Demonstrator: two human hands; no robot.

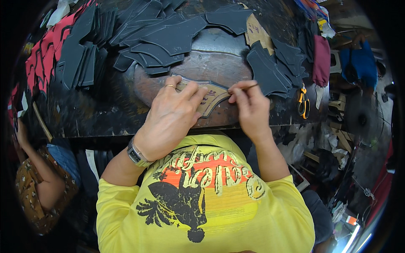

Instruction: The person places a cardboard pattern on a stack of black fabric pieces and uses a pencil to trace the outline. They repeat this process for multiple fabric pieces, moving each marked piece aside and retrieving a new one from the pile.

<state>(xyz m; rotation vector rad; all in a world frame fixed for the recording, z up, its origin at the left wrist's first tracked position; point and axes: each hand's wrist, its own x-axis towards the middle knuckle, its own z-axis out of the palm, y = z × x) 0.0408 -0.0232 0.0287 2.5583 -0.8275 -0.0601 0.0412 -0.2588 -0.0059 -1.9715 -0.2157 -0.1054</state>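
Observation:
My left hand lies on a brown cardboard template with handwriting on it, its fingers spread and pressing down. Under the template a dark sheet piece of similar curved outline shows along the edge. My right hand pinches a thin dark pen-like tool, its tip end at the template's right corner; its exact kind is too small to tell. Both pieces rest on a worn brown board on the dark table.
Stacked dark cut pieces spread across the back, with another pile at right beside a second cardboard template. Orange-handled scissors lie at the right edge. Red pieces are far left. Another person's arm is at left.

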